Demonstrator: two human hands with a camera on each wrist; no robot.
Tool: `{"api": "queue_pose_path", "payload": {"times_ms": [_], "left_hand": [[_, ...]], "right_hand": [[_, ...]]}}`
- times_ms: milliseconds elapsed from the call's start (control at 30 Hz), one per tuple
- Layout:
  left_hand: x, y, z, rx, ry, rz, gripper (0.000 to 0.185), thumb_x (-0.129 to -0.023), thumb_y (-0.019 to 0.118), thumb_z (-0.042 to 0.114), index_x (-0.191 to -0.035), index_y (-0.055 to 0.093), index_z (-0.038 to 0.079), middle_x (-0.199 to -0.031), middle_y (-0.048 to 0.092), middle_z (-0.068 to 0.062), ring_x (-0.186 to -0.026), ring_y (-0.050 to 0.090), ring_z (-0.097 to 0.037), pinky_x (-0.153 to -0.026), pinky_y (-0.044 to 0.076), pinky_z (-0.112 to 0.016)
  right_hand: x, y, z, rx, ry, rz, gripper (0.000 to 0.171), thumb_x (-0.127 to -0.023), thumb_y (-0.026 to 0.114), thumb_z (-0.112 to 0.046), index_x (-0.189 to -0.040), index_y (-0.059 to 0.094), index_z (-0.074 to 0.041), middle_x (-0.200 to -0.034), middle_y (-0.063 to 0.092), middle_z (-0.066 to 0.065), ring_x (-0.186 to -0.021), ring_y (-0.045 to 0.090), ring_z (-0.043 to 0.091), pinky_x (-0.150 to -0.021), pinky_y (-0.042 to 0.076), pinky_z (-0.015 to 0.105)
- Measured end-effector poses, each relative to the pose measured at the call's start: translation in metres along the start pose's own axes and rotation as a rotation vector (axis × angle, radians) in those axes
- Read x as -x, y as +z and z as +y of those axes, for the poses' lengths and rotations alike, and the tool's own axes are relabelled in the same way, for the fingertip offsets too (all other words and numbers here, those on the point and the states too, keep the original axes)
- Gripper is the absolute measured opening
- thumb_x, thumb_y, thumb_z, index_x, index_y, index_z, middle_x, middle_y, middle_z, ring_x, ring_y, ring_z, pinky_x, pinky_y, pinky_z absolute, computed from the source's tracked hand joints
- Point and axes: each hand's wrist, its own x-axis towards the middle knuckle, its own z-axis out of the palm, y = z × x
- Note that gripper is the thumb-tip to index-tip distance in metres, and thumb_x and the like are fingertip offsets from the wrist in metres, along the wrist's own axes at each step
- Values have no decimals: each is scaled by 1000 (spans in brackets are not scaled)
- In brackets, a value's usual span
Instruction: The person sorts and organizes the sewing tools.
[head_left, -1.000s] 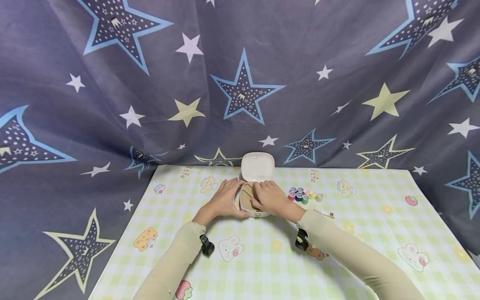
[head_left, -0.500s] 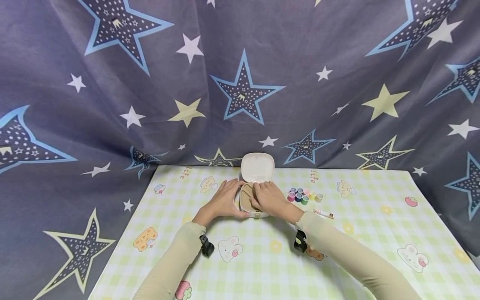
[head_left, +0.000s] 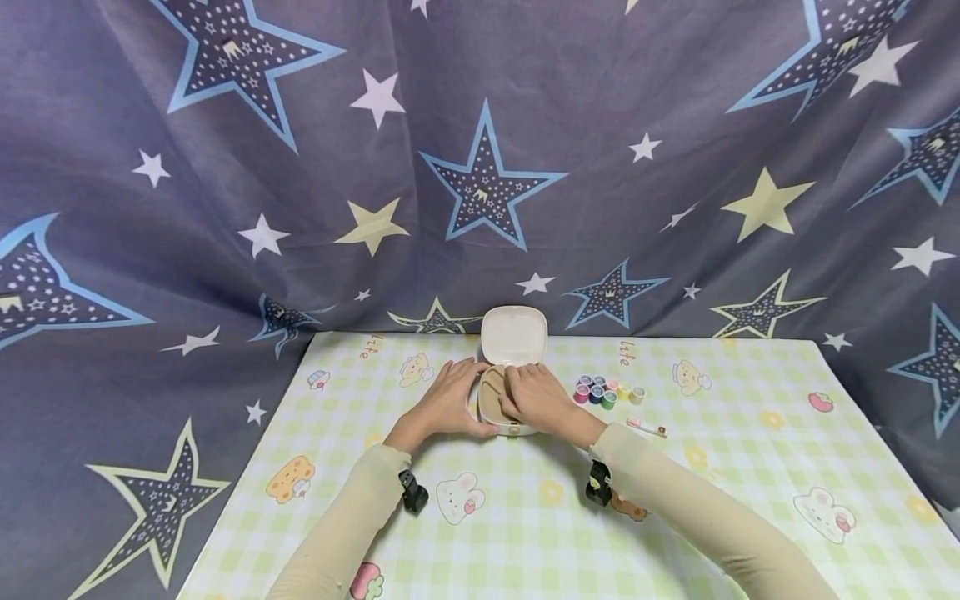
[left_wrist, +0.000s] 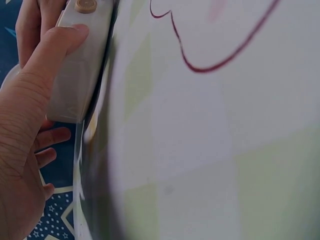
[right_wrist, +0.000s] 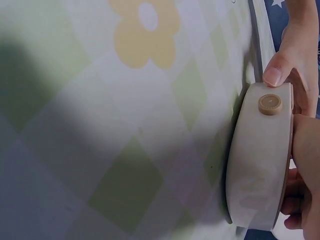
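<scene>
A small white sewing box (head_left: 528,431) stands near the table's back, its white lid (head_left: 514,335) raised behind it. Inside lies a brown inner tray (head_left: 491,396). My left hand (head_left: 446,406) grips the box's left side, thumb at the front wall and fingers toward the back. In the left wrist view that thumb lies close to the round tan clasp (left_wrist: 85,6). My right hand (head_left: 546,402) is over the right half of the tray, with curled fingers and the thumb bent in against it. In the right wrist view the white front wall (right_wrist: 257,160) hides the fingers' grip partly.
Several thread spools (head_left: 597,395) in mixed colours cluster right of the box. A thin pinkish-white strip with a brown end (head_left: 647,428) lies in front of them. A checked cartoon cloth (head_left: 555,542) covers the table; a starry curtain (head_left: 600,183) hangs behind.
</scene>
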Motion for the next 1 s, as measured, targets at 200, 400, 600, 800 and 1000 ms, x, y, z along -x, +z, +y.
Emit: {"api": "queue_pose_path", "payload": {"times_ms": [200, 400, 600, 800, 1000], "left_hand": [[-1, 0, 0, 6, 3, 8, 111, -63, 84, 69, -151, 41, 18, -152, 49, -8, -151, 33, -33, -125, 16, -62], [0, 1, 0, 3, -2, -4, 111, -63, 84, 69, -151, 41, 17, -153, 49, -9, -151, 33, -33, -125, 16, -62], [1, 2, 0, 5, -4, -6, 111, -63, 84, 69, -151, 40, 18, -153, 48, -8, -151, 33, -32, -125, 17, -62], [0, 1, -1, 16, -1, 4, 114, -63, 84, 68, -153, 39, 15, -155, 47, -10, -152, 32, -33, -125, 16, -61], [1, 1, -2, 22, -18, -5, 119, -63, 85, 69, -155, 36, 12, -157, 44, -14, -152, 31, -34, -126, 15, -59]], "right_hand": [[-1, 0, 0, -7, -2, 7, 28, -96, 63, -31, -99, 56, -4, -83, 64, 10, -85, 63, 30, -77, 48, 41], [0, 3, 1, -15, -7, 8, 28, -96, 63, -31, -98, 56, -4, -80, 61, 8, -78, 59, 28, -73, 47, 40], [0, 3, 1, -10, -17, 17, 26, -95, 63, -30, -96, 55, -5, -79, 60, 8, -75, 57, 27, -71, 46, 39], [-1, 0, 2, -15, -11, 23, 26, -96, 62, -29, -97, 55, -5, -79, 59, 8, -75, 56, 27, -71, 45, 39], [-3, -5, 4, -38, 3, 40, 27, -95, 63, -29, -102, 56, -4, -81, 62, 8, -78, 57, 28, -73, 46, 40]]}}
